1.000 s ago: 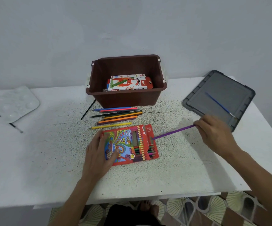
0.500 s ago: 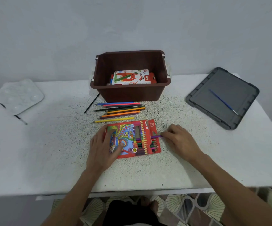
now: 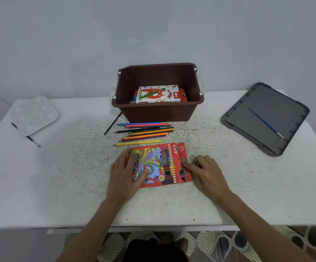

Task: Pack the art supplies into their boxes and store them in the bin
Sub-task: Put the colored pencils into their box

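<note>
A white worktop [image 3: 68,176] with fine dark speckles stands against a plain pale wall. Near its front edge lies our flat red pencil box [image 3: 164,163], glossy thin card with a window showing rows of pencils. Our left hand [image 3: 124,176] lies flat on its printed face, fingers spread, pinning it. Our right hand [image 3: 206,173] sits at the box's right end, index finger against the opening, the others loosely bent, grasping nothing we can see.

Pushed hard, the card could buckle or skid, and tips could jam inside. Just beyond, the slim loose pencils [image 3: 145,132] might roll if brushed. Behind them the rigid brown plastic bin [image 3: 157,112] holds an oil pastels box [image 3: 157,94]. A grey ribbed lid [image 3: 285,133] lies well to the right, a dimpled white palette [image 3: 34,114] to the left.
</note>
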Motion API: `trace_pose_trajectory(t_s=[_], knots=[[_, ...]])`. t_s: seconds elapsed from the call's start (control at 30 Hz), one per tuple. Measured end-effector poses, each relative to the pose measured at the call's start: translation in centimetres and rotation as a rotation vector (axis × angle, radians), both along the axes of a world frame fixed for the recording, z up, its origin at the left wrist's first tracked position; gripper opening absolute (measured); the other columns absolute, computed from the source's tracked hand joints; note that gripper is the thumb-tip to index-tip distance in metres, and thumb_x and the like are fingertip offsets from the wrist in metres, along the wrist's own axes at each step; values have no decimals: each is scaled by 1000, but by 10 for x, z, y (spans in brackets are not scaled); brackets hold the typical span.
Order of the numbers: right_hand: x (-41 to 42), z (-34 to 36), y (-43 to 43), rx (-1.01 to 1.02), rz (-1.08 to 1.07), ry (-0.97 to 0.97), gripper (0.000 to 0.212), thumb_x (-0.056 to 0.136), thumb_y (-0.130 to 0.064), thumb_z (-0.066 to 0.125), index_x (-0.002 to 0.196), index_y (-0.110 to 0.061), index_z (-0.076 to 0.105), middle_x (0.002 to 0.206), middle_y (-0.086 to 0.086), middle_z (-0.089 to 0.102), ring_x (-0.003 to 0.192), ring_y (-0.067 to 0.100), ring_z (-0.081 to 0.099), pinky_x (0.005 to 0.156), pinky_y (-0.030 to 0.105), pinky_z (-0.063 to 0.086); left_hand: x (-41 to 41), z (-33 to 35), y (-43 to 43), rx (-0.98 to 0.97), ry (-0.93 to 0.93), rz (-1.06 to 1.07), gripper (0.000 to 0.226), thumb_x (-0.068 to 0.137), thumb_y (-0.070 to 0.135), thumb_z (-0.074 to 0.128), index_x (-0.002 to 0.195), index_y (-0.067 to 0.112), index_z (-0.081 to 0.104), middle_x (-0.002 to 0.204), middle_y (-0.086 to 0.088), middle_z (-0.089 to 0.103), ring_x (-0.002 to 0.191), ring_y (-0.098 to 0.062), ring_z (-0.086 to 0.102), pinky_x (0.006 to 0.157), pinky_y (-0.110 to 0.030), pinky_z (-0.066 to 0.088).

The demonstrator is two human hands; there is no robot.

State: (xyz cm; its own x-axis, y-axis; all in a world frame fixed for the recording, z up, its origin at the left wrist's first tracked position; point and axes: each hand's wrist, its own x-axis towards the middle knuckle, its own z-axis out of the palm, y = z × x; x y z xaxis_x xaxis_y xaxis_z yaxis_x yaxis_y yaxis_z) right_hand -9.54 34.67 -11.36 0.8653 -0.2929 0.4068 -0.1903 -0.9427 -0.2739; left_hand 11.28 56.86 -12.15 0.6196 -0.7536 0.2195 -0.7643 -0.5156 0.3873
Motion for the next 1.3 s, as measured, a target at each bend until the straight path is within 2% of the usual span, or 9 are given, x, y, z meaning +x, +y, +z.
trace_pose_trajectory(t_s=[0.17, 0.3, 0.4, 0.47, 0.6, 0.87, 1.07, 1.23, 1.3], knots=[[-2, -1, 1, 23, -8, 25, 38, 98, -31, 43, 126, -16, 65, 91, 4, 56, 78, 16, 44, 68, 26, 30, 16, 9, -1, -188, 163, 138, 44, 98, 53, 39, 127, 24, 56, 143, 2, 46, 113, -14, 58, 88, -46, 55], [-1, -2, 0, 48, -18, 20, 37, 100, -29, 43, 127, -14, 61, 92, 2, 55, 78, 15, 45, 69, 25, 33, 48, 17, -8, -32, -56, 192, 39, 97, 35, 44, 121, 13, 66, 126, -9, 65, 106, -29, 63, 91, -52, 49], [-1, -4, 0, 59, -29, 33, 36, 100, -28, 43, 125, -12, 63, 92, 2, 54, 79, 16, 44, 66, 27, 38, 64, 25, -11, 128, -257, 80, 27, 87, 17, 69, 113, 10, 70, 113, -12, 70, 96, -35, 66, 85, -52, 48], [0, -4, 1, 69, -39, 41, 36, 99, -28, 44, 125, -12, 63, 93, 1, 53, 80, 16, 45, 66, 29, 41, 71, 32, -14, 213, -360, 23, 36, 75, 14, 83, 108, 10, 70, 103, -12, 71, 88, -35, 67, 80, -49, 50], [2, -3, 1, 82, -54, 58, 35, 99, -28, 45, 127, -14, 62, 94, 0, 52, 81, 15, 44, 68, 29, 40, 79, 36, -19, 250, -451, -60, 42, 67, 16, 89, 104, 9, 69, 93, -13, 68, 81, -33, 65, 76, -47, 51], [-1, 0, 1, 139, -53, 16, 33, 99, -25, 40, 120, -10, 61, 94, 0, 52, 81, 15, 46, 69, 27, 41, 73, 36, -17, 246, -486, -4, 44, 68, 15, 87, 105, 5, 65, 100, -16, 67, 87, -34, 63, 74, -45, 49], [-1, 7, 1, 252, -99, -70, 32, 97, -22, 44, 122, -11, 61, 96, -5, 55, 84, 9, 45, 71, 20, 37, 48, 54, -25, -52, -356, 23, 27, 84, 22, 70, 101, 4, 60, 92, -15, 68, 76, -28, 66, 63, -41, 56], [-2, 11, 4, 319, -112, -105, 33, 98, -27, 45, 123, -12, 60, 100, -5, 57, 85, 9, 50, 70, 19, 41, 18, 62, -41, -295, 60, 70, 26, 91, 14, 67, 115, 9, 58, 103, 1, 65, 81, -8, 63, 67, -18, 49], [-3, 12, 5, 308, -114, -124, 32, 97, -26, 46, 120, -10, 61, 101, -3, 56, 84, 8, 52, 67, 17, 42, 4, 69, -49, -355, 234, 80, 17, 92, 13, 67, 107, 15, 59, 99, 6, 66, 81, -6, 64, 70, -17, 50]])
